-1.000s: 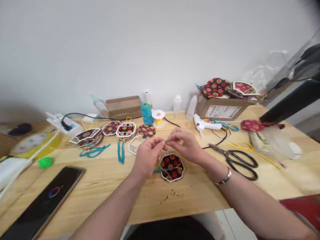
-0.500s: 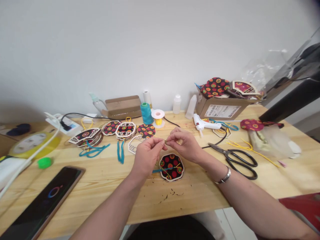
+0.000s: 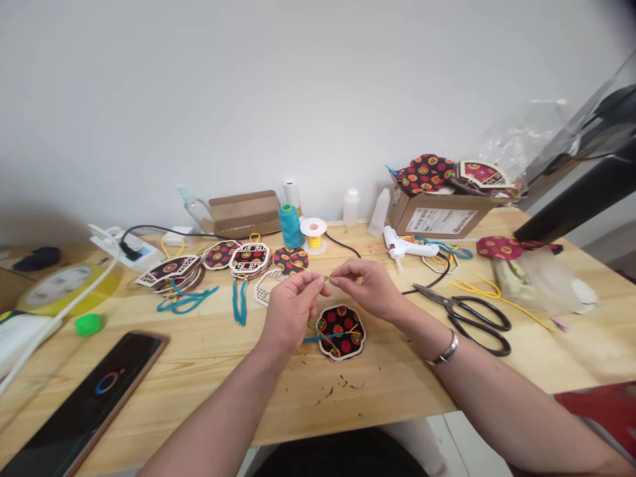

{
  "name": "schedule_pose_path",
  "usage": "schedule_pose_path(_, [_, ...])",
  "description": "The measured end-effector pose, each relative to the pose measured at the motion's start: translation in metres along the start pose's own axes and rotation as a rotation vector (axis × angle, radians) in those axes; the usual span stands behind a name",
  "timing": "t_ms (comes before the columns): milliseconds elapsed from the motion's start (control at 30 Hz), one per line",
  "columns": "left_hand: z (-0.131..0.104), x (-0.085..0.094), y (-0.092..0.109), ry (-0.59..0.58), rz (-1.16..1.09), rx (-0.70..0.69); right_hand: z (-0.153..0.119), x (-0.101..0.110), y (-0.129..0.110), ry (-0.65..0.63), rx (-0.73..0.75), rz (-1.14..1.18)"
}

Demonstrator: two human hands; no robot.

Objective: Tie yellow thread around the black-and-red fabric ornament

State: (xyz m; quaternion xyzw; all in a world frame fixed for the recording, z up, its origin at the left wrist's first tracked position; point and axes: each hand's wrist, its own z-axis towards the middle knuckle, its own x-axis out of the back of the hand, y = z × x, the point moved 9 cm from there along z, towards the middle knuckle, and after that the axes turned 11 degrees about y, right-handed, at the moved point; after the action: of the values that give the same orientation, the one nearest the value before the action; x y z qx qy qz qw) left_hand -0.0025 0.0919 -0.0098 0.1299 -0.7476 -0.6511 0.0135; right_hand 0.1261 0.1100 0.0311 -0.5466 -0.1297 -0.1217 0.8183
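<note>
My left hand point(image 3: 292, 308) and my right hand point(image 3: 368, 286) meet above the table, each in a pinch. A thin olive-yellow cord point(image 3: 326, 280) is held between their fingertips; its details are too small to make out. Below them lies a scalloped wooden frame point(image 3: 364, 334) backed with black-and-red patterned fabric point(image 3: 342, 324). Across that fabric run a blue cord point(image 3: 325, 338) and bits of yellow cord point(image 3: 352, 331). Just beyond my left hand are a round patterned fabric piece point(image 3: 291, 260) and a pale lattice frame point(image 3: 264, 289), partly hidden.
Black-handled scissors point(image 3: 460, 311) lie to the right, near a white glue gun point(image 3: 410, 246). Behind stand a teal thread cone point(image 3: 291, 225) and a yellow cord spool point(image 3: 314, 235). Finished-looking ornaments point(image 3: 250, 258) lie left, a phone point(image 3: 94, 404) nearer. A cardboard box point(image 3: 437, 215) stands back right.
My fingertips have shifted slightly upward, and the right fingers have tilted a little. Both hands remain pinched on the cord; the items on the table look unmoved.
</note>
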Motion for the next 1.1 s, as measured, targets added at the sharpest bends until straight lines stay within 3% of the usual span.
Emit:
schedule_pose_path(233, [0.002, -0.001, -0.002, 0.005, -0.023, 0.007, -0.003, -0.009, 0.020, -0.091, -0.234, 0.138])
schedule_pose_path(433, [0.000, -0.002, 0.000, -0.004, -0.048, 0.010, -0.001, -0.006, 0.027, -0.022, -0.288, 0.256])
schedule_pose_path(700, [-0.003, -0.013, -0.009, -0.121, -0.275, 0.284, 0.001, -0.004, 0.027, 0.018, -0.275, 0.358])
schedule_pose_path(1100, [-0.011, -0.020, -0.024, -0.225, -0.439, 0.568, -0.001, -0.005, 0.024, 0.031, -0.305, 0.480])
